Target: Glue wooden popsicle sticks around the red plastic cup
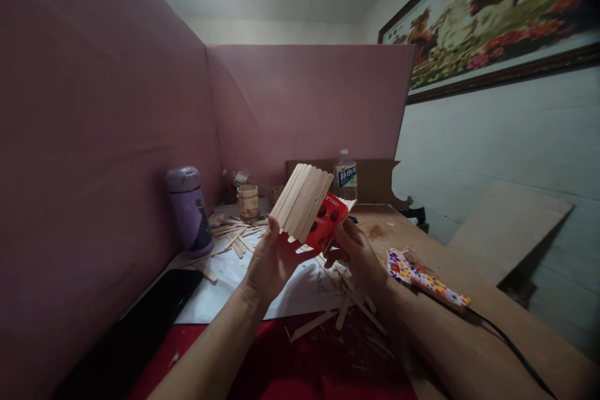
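Both hands hold up a small red printed box [327, 224] whose left face is covered with a row of pale wooden craft sticks [300, 200]. More stick ends show at its far right edge. My left hand [280, 259] grips it from below and the left, thumb against the lower ends of the sticks. My right hand [354, 253] has its fingers closed on the box's lower right side. The box is tilted above a white sheet [225, 297]. Loose craft sticks [347, 309] lie beneath the hands.
A flowered glue gun [424, 278] with a black cord lies at right. At left stand a purple bottle [190, 212] and a black flat panel [140, 325]. Behind are a stick-covered cup [248, 202], a plastic bottle [345, 178] and pink partitions [304, 100].
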### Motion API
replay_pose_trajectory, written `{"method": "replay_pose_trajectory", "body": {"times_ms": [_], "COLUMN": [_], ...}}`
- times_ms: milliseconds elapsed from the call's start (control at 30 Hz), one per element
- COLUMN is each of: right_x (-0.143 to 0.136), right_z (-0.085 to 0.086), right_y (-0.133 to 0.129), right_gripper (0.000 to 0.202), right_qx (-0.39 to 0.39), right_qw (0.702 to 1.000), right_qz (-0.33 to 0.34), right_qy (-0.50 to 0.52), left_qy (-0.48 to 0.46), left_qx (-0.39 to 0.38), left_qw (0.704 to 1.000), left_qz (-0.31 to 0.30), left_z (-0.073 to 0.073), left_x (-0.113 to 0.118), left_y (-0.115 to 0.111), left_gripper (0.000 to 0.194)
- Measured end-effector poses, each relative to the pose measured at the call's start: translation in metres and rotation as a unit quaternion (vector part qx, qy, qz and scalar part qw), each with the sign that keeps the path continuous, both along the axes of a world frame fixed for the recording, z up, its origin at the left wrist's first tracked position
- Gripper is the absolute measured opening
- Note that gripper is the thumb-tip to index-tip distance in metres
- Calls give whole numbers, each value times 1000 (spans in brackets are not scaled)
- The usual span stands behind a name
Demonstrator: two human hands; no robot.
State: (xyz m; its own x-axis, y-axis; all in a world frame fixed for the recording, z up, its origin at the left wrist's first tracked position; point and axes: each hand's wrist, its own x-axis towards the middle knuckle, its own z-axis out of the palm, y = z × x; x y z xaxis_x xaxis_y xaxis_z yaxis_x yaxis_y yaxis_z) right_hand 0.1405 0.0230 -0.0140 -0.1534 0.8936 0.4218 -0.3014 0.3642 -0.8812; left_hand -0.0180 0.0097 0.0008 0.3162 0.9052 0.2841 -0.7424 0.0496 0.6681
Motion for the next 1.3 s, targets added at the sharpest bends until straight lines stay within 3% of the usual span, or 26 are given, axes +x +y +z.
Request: {"method": "replay_pose_trajectory", "body": {"times_ms": [233, 633, 733, 833, 933, 1100, 1167, 1233, 1300], "right_x": [2, 0, -1, -1, 1, 29, 51, 78, 106], "right_z": [-4, -4, -10, -11, 0, 47, 62, 65, 57], "right_y": [2, 1, 2, 3, 2, -12, -20, -27, -33], "right_gripper": [37, 56, 53, 44, 28, 33, 35, 31, 23], "right_qx": [9, 72, 97, 88, 69, 55, 64, 81, 96], "right_qw": [1000, 995, 991, 991, 989, 985, 978, 948, 863], "right_qz": [16, 2, -1, -48, -111, -161, -184, -217, -250], "right_qy": [-5, -68, -92, -90, -64, -8, -70, -217, -428], "left_qy": [-40, -123, -129, -131, -138, -152, -154, -152, -149], "left_qx": [-16, -51, -54, -52, -48, -45, -48, -44, -44], "left_qw": [999, 990, 990, 989, 989, 987, 986, 987, 987], "left_qz": [21, -37, -32, -34, -34, -34, -35, -34, -30], "left_z": [0, 2, 3, 3, 3, 5, 7, 9, 9], "left_x": [1, -8, -10, -13, -14, -14, -14, -14, -14], "left_y": [0, 3, 4, 6, 8, 7, 7, 6, 6], "left_gripper": [36, 54, 59, 63, 63, 51, 49, 48, 47]}}
